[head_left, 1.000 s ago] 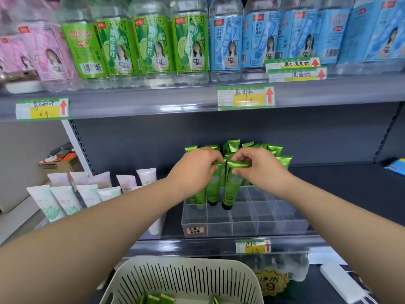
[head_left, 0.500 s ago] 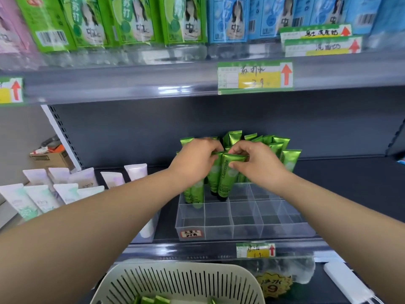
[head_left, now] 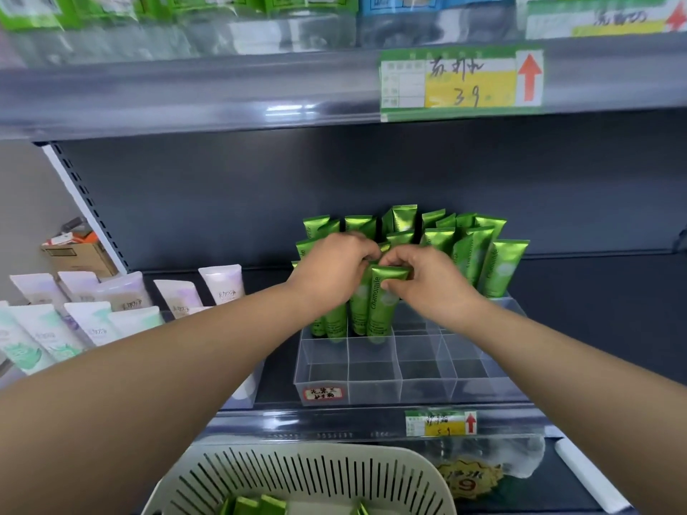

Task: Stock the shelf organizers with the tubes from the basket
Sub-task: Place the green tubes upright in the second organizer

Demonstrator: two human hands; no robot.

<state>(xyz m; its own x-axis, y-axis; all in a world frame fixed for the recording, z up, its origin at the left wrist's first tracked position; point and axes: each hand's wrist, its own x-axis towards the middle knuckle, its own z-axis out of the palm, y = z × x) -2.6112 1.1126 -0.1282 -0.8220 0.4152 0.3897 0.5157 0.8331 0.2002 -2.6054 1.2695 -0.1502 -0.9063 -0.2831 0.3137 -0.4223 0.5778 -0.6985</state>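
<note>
Head: right hand (head_left: 427,286), perhaps left hand (head_left: 331,269), on 1 glossy flat-topped green tube (head_left: 383,304)

tubes (head_left: 383,310): metallic green | basket (head_left: 297,473): cream, slotted | price tag (head_left: 461,79): green-yellow, red arrow

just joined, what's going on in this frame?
A person is stocking green tubes into the clear organizer on a shop shelf. The right hand pinches the crimped top of a Chamomile tube standing in a compartment; the left hand is curled over the neighbouring tubes. Back rows are filled, the front compartments are empty, and spare tubes lie in the basket below.
</note>
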